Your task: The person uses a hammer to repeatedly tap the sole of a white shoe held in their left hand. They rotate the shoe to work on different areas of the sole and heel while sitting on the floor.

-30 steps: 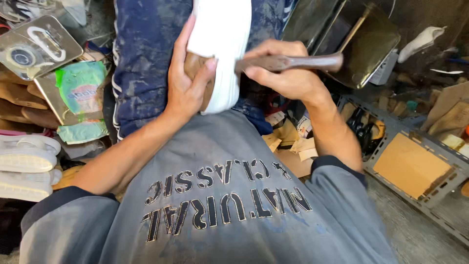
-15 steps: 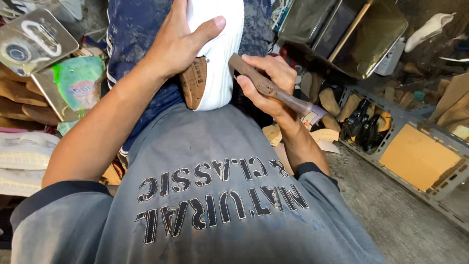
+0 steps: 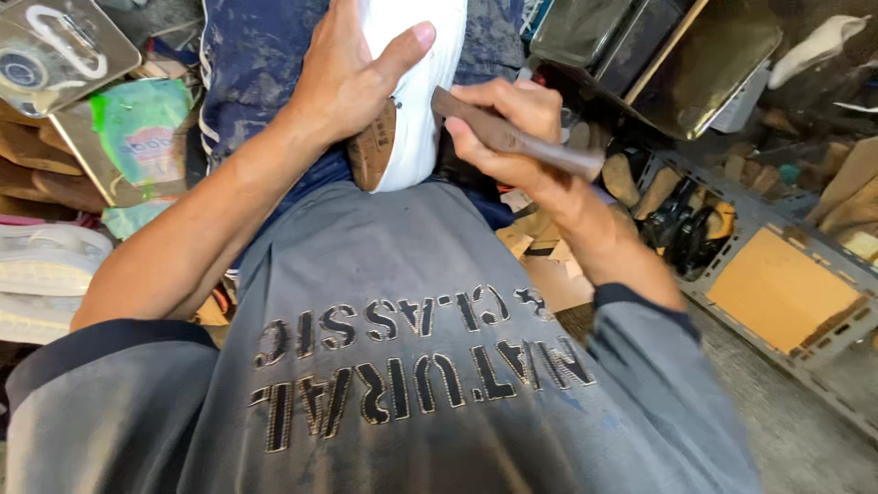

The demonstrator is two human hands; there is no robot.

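Left hand point(image 3: 352, 78) lay palm-down over the white shoe point(image 3: 416, 91), thumb stretched across the white upper, fingers wrapped over the far side and out of my sight. Forearm ran in from lower left, elbow bent out, sleeve pushed up above the elbow.

Right hand point(image 3: 503, 137) was closed around a brown tool handle point(image 3: 521, 144), thumb pressed along its top. Handle slanted from upper left, beside the shoe, down to the right past the wrist. Working tip was hidden behind the fingers; I could not tell whether it touched the shoe. Right forearm came in from lower right, wrist cocked inward.

Shoe sat on the lap, on dark blue stained trousers point(image 3: 247, 64). Long axis ran away from the body, heel end nearest the chest, brown sole point(image 3: 373, 151) turned toward the left side, toe end cut off by the top edge.

Outward: grey shirt point(image 3: 393, 366) with block lettering filled the lower view. Left, a green and white packet point(image 3: 142, 133), a metal tin lid point(image 3: 55, 50), pale shoes stacked point(image 3: 41, 279). Right, a metal rack point(image 3: 777, 274) holding cardboard point(image 3: 782, 293) and dark tools.
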